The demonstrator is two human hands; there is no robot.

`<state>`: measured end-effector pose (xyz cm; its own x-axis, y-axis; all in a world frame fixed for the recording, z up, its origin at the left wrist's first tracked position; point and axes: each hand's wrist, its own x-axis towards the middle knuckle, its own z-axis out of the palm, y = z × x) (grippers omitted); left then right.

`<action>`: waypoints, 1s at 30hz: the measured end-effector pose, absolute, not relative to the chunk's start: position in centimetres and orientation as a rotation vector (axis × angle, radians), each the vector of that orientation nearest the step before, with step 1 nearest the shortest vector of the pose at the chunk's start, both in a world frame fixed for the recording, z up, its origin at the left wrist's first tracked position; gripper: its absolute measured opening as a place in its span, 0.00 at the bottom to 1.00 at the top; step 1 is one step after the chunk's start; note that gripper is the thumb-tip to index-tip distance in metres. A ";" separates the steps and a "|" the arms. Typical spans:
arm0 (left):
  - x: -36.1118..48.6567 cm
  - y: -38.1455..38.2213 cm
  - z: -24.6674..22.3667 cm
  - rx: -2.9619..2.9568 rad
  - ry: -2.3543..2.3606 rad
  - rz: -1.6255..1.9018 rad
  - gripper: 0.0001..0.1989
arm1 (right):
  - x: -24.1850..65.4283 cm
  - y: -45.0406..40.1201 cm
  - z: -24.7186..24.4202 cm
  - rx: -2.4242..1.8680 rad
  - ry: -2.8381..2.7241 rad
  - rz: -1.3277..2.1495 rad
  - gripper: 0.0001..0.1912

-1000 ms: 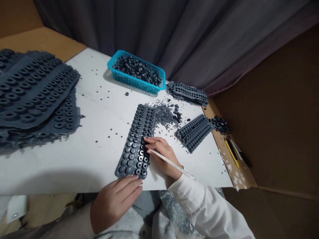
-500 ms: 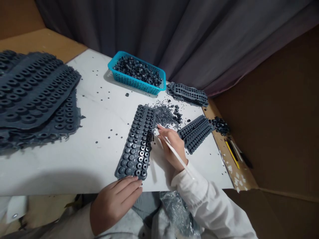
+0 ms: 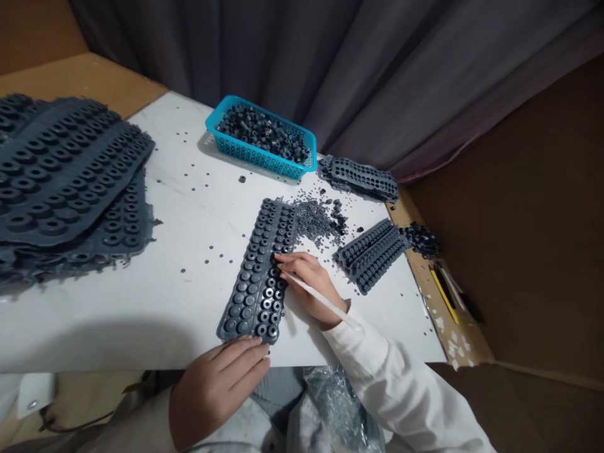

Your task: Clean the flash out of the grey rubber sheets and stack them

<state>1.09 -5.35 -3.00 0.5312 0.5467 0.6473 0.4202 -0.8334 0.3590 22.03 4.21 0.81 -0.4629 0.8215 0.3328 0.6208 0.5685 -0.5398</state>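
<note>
A dark grey rubber sheet (image 3: 252, 264) with rows of round, raised rings lies in front of me on the white tabletop. My left hand (image 3: 224, 377) rests with fingers stretched out over its near end. A thin white stick (image 3: 321, 297), perhaps tweezers, is pinched in my right hand (image 3: 311, 283). The fingertips of that hand touch the right-hand rows of the sheet, about halfway up; the stick's tip is hidden there. Close beyond the right hand is a pile of tiny grey discs (image 3: 314, 217) with some larger dark bits.
A blue basket (image 3: 259, 157) of small dark rubber parts stands at the back. Large ringed sheets (image 3: 61, 170) are stacked at left. Perforated strips (image 3: 361, 176) and another ringed sheet (image 3: 372, 255) lie at right, near dark scraps (image 3: 419, 239) and a yellow tool (image 3: 443, 294).
My right hand has moved left and slightly down, from beside the disc pile onto the sheet's right-hand rows, still holding the white stick. My left hand has stayed put.
</note>
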 end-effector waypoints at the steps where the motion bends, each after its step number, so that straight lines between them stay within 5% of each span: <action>1: 1.1 -5.3 -3.0 2.604 0.829 1.188 0.14 | 22.1 4.3 0.8 -1.150 -2.282 0.407 0.06; 6: 1.1 -5.3 -2.7 2.596 0.838 1.179 0.14 | 22.1 4.7 0.7 -1.144 -2.359 0.241 0.10; 16: 1.1 -5.4 -3.0 2.591 0.866 1.191 0.13 | 22.4 4.0 0.9 -1.094 -2.035 0.706 0.05; 30: 1.3 -5.2 -2.7 2.600 0.868 1.175 0.15 | 22.4 4.1 0.4 -1.061 -2.109 0.628 0.04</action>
<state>1.35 -5.16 -2.66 0.5232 0.5671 0.6361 0.4419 -0.8188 0.3665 22.44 4.09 0.43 -0.4323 0.8275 0.3584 0.4968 0.5502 -0.6712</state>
